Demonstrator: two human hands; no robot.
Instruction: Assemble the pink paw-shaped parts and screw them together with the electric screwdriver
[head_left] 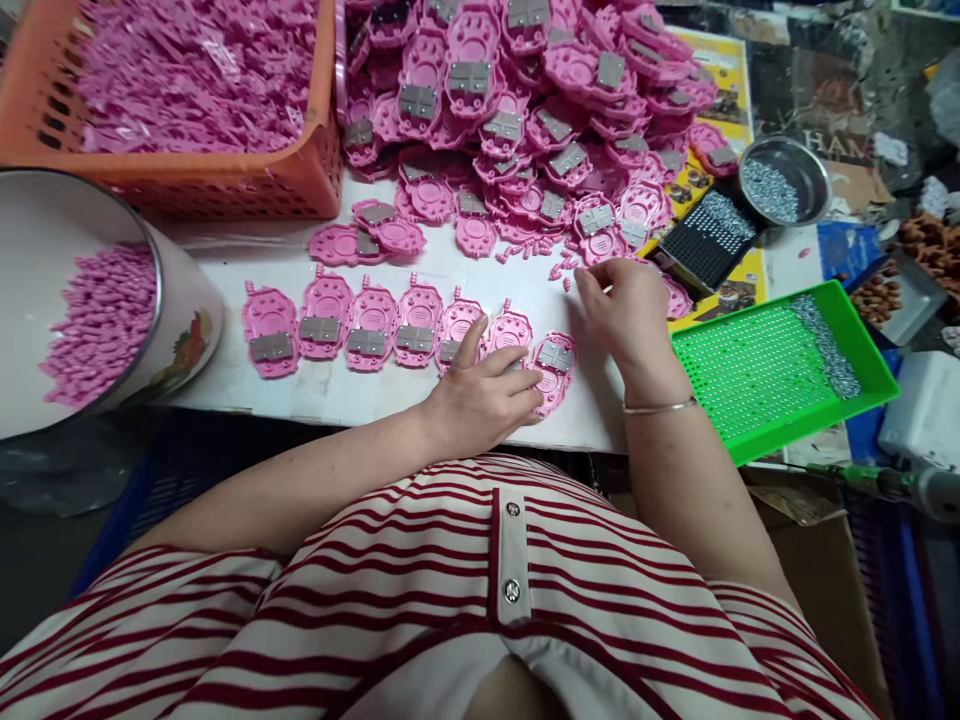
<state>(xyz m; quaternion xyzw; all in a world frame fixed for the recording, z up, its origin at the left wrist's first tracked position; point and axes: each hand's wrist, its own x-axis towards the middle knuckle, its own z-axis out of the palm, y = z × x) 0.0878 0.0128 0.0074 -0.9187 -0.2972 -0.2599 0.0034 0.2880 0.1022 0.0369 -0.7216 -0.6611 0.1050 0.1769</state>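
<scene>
A row of pink plastic casings (372, 325) with grey metal plates lies along the white table (307, 395). My left hand (480, 395), fingers spread, rests over the casings at the right of the row and partly covers them. The rightmost casing (555, 375) sits under its fingertips, tilted differently from the others. Small pink parts (561, 268) are scattered just beyond the row. Beside them is my right hand (619, 305), thumb and forefinger pinched together at the table; whatever is between these fingertips is too small to make out.
An orange basket (225, 180) and a white pot (187, 310) of pink parts stand at the left. A heap of pink casings (480, 90) lies behind. A green tray (757, 370), black tray (705, 240) and metal bowl (787, 185) hold screws at the right.
</scene>
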